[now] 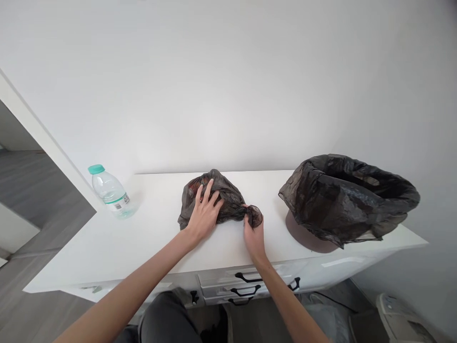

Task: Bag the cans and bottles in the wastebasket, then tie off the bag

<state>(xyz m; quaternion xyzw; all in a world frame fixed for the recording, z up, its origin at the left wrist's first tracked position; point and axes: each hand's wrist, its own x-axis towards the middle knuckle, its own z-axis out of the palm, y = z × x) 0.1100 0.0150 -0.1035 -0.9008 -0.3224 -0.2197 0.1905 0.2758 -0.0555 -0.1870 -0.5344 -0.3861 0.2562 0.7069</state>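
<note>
A filled black plastic bag (228, 190) lies on its side on the white cabinet top, with something reddish showing faintly through the thin film. My left hand (204, 213) rests on the bag's bulging part, fingers spread. At the bag's gathered neck, my right hand (254, 233) is closed around the twisted plastic, and a bunched end sticks out above the fingers. To the right stands a brown bin (307, 236) lined with another black bag (350, 205), whose wide mouth hangs over the rim.
An upright clear plastic bottle (110, 190) with a green cap stands on the left of the cabinet top (143, 252). Drawers with black handles (246, 289) are below the front edge. A white wall rises behind. A pale appliance (403, 319) sits on the floor at lower right.
</note>
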